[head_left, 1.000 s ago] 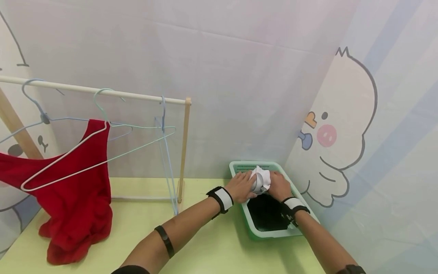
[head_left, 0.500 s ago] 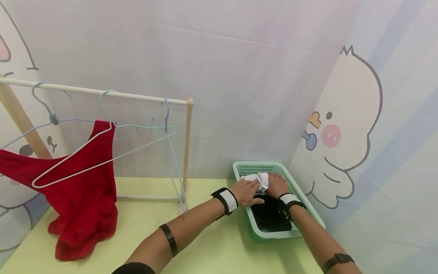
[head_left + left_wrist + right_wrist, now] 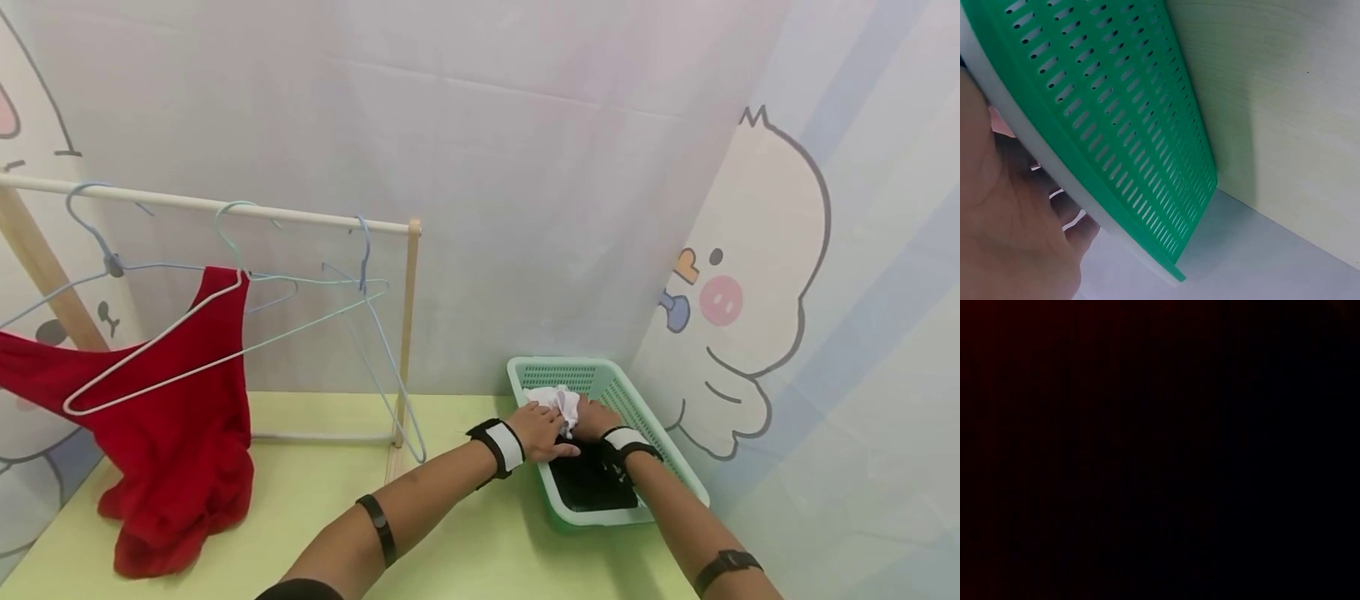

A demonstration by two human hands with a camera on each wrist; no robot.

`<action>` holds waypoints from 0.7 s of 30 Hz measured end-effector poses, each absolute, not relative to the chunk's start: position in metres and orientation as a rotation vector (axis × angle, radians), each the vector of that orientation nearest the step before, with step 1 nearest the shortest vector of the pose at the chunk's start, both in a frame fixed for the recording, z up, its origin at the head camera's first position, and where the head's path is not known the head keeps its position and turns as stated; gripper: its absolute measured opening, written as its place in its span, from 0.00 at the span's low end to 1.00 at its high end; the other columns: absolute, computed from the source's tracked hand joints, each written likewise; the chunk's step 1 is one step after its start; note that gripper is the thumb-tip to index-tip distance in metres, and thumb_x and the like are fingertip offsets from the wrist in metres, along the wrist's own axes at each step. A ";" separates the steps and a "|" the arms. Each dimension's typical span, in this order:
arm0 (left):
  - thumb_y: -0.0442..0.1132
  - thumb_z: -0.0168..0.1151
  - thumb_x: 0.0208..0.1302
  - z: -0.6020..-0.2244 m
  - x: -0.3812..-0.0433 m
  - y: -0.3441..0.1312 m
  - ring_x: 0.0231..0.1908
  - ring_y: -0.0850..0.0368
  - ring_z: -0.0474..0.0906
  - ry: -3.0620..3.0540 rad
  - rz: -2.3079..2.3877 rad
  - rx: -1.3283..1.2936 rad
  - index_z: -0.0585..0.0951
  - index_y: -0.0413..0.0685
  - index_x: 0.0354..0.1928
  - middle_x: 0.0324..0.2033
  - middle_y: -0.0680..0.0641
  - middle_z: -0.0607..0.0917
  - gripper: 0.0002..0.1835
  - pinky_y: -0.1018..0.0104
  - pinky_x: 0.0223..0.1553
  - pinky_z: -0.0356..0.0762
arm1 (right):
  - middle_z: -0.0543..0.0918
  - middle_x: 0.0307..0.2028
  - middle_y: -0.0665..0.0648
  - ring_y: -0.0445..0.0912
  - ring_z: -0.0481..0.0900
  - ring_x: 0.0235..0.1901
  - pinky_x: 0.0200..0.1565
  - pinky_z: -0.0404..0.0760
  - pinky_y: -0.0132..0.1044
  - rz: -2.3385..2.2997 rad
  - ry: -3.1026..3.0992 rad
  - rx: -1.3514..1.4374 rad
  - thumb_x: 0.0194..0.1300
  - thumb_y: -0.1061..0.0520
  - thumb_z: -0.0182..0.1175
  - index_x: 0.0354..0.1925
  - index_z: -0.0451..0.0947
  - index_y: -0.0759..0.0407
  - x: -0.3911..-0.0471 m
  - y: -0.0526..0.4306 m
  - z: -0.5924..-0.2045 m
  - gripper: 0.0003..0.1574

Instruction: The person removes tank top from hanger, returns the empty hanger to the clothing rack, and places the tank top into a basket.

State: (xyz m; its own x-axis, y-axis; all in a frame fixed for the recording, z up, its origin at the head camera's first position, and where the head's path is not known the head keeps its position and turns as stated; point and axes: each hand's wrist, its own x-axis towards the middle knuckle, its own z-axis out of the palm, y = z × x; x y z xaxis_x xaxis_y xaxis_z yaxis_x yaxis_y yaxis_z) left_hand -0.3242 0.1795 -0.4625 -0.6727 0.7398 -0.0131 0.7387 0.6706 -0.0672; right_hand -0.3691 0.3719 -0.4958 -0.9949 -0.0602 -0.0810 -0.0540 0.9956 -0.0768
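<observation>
In the head view, a crumpled white cloth (image 3: 553,402) lies at the far left part of a pale green plastic basket (image 3: 611,517). My left hand (image 3: 538,432) reaches over the basket's left rim, its fingers extended onto the cloth. My right hand (image 3: 597,419) is inside the basket, right beside the cloth; its fingertips are hidden and I cannot tell whether they hold it. Black fabric (image 3: 592,483) fills the near part of the basket. The left wrist view has my left hand (image 3: 1022,219) at the rim above the slotted green wall (image 3: 1129,125). Almost everything is dark in the right wrist view.
A rack with a white rail (image 3: 300,213) and wooden posts stands at the left. Hangers hang on it, among them a mint one (image 3: 228,229) and a blue one (image 3: 367,254). A red garment (image 3: 187,417) droops onto the yellow table (image 3: 330,508).
The white cloth, earlier bunched up between both hands, has sunk lower into the basket and flattened. The right hand has moved down and slightly left; the left hand's fingers now spread over the cloth.
</observation>
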 end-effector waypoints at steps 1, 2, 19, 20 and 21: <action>0.72 0.33 0.70 -0.464 -0.326 0.180 0.70 0.58 0.60 -2.856 0.101 -1.260 0.64 0.52 0.73 0.70 0.53 0.67 0.41 0.63 0.71 0.53 | 0.78 0.47 0.72 0.64 0.78 0.49 0.49 0.77 0.58 -0.119 3.044 -0.094 0.62 0.44 0.62 0.58 0.66 0.75 -0.368 0.372 -0.495 0.41; 0.72 0.33 0.69 -0.466 -0.327 0.180 0.71 0.58 0.60 -2.857 0.101 -1.259 0.64 0.53 0.73 0.71 0.53 0.66 0.41 0.63 0.71 0.53 | 0.77 0.48 0.73 0.65 0.78 0.49 0.50 0.76 0.58 -0.134 3.035 -0.107 0.62 0.43 0.62 0.59 0.65 0.76 -0.368 0.371 -0.494 0.43; 0.66 0.35 0.73 -0.464 -0.296 0.149 0.72 0.52 0.57 -2.641 -0.019 -1.390 0.60 0.47 0.74 0.72 0.45 0.64 0.39 0.60 0.71 0.53 | 0.79 0.43 0.71 0.62 0.79 0.41 0.41 0.77 0.56 -0.173 3.116 -0.203 0.59 0.53 0.65 0.57 0.66 0.75 -0.354 0.367 -0.473 0.36; 0.67 0.35 0.73 -0.463 -0.295 0.147 0.72 0.52 0.57 -2.628 -0.011 -1.401 0.60 0.47 0.74 0.72 0.46 0.64 0.39 0.59 0.71 0.53 | 0.79 0.43 0.71 0.62 0.79 0.42 0.41 0.77 0.56 -0.176 3.119 -0.207 0.58 0.53 0.65 0.58 0.66 0.74 -0.353 0.367 -0.470 0.36; 0.67 0.36 0.73 -0.463 -0.294 0.145 0.72 0.52 0.57 -2.614 0.001 -1.410 0.60 0.47 0.74 0.72 0.46 0.64 0.40 0.59 0.71 0.53 | 0.79 0.44 0.71 0.61 0.79 0.42 0.42 0.77 0.56 -0.180 3.120 -0.215 0.58 0.54 0.65 0.58 0.66 0.74 -0.351 0.367 -0.467 0.37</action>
State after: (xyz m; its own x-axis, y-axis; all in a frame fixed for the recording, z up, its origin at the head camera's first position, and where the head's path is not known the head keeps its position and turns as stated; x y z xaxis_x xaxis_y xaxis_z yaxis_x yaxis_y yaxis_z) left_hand -0.2942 0.1447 -0.4630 -0.5380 0.8294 0.1501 0.8294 0.5527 -0.0814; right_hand -0.3513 0.3666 -0.4670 -0.9905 -0.1372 -0.0011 -0.1362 0.9840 -0.1149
